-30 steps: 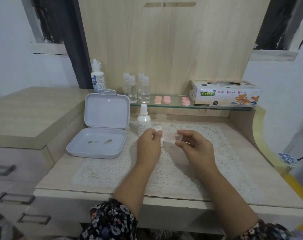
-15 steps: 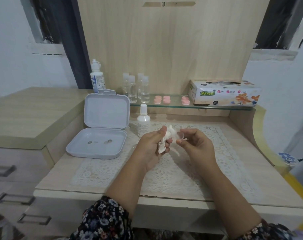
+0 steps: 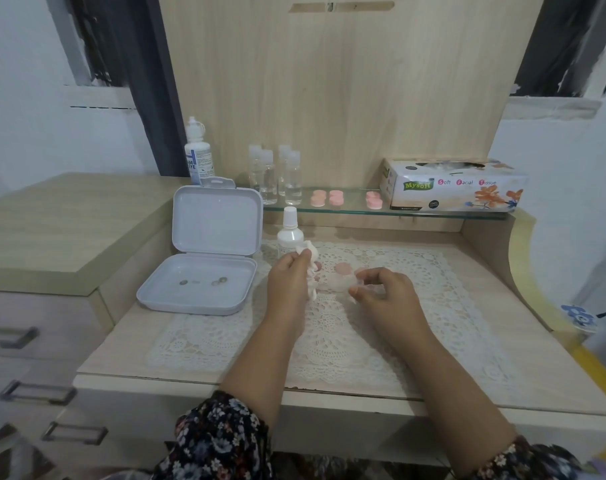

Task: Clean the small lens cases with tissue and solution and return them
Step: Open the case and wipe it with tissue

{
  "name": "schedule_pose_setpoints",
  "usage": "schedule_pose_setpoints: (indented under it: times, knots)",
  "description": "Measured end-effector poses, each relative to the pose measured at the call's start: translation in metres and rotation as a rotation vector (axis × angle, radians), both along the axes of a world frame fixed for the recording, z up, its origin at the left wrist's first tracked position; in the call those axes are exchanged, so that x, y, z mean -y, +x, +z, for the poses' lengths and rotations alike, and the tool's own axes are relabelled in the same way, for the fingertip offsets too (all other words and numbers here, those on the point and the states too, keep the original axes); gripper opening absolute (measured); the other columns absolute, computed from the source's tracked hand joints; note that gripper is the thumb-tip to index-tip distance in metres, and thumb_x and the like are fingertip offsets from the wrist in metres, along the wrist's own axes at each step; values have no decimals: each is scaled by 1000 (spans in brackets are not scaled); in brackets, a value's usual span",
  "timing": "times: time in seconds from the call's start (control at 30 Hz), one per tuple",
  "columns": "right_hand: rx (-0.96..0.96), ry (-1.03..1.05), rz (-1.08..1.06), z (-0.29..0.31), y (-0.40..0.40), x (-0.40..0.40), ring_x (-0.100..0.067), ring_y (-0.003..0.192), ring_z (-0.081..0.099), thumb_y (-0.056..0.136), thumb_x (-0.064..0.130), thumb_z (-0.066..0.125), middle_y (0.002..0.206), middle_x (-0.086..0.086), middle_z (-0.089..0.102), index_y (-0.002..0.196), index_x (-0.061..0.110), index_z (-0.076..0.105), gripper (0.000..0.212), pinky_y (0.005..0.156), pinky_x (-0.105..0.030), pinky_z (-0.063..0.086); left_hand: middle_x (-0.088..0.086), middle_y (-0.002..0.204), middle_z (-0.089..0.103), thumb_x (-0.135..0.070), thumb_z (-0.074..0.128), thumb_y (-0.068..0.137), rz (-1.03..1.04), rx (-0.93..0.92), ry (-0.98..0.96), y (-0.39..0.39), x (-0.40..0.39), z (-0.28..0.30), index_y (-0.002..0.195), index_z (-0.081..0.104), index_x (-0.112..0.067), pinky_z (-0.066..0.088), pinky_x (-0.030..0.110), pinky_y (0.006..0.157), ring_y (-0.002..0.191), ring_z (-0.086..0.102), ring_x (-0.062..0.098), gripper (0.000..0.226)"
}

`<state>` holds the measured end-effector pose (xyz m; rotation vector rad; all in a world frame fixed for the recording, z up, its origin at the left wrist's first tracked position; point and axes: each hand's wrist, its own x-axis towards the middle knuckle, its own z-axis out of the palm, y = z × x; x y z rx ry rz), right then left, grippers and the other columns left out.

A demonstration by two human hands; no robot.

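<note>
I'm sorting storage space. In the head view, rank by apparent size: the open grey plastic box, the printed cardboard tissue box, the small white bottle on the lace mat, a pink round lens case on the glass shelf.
1-2. open grey plastic box and printed cardboard tissue box: too alike to rank; the grey box is nearer.
3. small white bottle.
4. pink round lens case.

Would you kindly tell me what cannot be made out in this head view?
- What the right hand holds: motion blur smears the pale case piece.
- Items in the grey open box: too small to identify.
- Tall bottle label: partly cut off by the box lid.
- Left hand fingertips: hidden behind the tissue.
</note>
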<state>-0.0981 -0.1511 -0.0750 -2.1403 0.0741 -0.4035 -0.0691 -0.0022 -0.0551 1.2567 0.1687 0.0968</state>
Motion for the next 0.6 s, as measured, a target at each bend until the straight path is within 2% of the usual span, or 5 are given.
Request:
schedule_pose_setpoints:
  times: [0.13, 0.23, 0.33, 0.47, 0.6]
  knots:
    - [-31, -245, -71, 5, 1, -1, -16, 123, 39, 93, 33, 58, 119, 9, 59, 116, 21, 65, 27, 100, -33, 31, 6, 83, 68, -1, 41, 84, -7, -22, -62, -2, -2, 2, 78, 64, -15, 30, 27, 52, 60, 46, 13, 28]
    - [-78, -324, -88, 4, 2, -2, -20, 122, 42, 92, 29, 56, 124, 4, 62, 121, 21, 64, 31, 98, -34, 34, 0, 88, 72, 4, 45, 82, -12, 15, 32, -3, -3, 1, 83, 67, -20, 37, 28, 54, 71, 55, 17, 33]
    - [-72, -286, -76, 3, 2, -1, -21, 125, 40, 90, 25, 56, 127, 3, 59, 125, 20, 61, 36, 102, -35, 33, 3, 99, 72, 6, 56, 83, -12, 73, 68, -1, -3, -2, 94, 62, -25, 49, 35, 66, 87, 66, 21, 33]
    - [-39, -117, -77, 2, 0, 0, -19, 121, 45, 88, 22, 58, 119, 5, 58, 120, 25, 60, 32, 103, -40, 39, -1, 97, 72, 6, 65, 82, -32, 160, 123, -6, -3, -3, 101, 56, -31, 54, 25, 63, 83, 68, 11, 43]
    - [-39, 463, -84, 6, -5, 0, -24, 98, 64, 83, 25, 67, 97, 2, 65, 91, 30, 66, 9, 86, -44, 55, 5, 91, 71, 8, 60, 85, -62, 147, 121, -9, -3, 1, 89, 63, -19, 53, 25, 52, 70, 66, 17, 27]
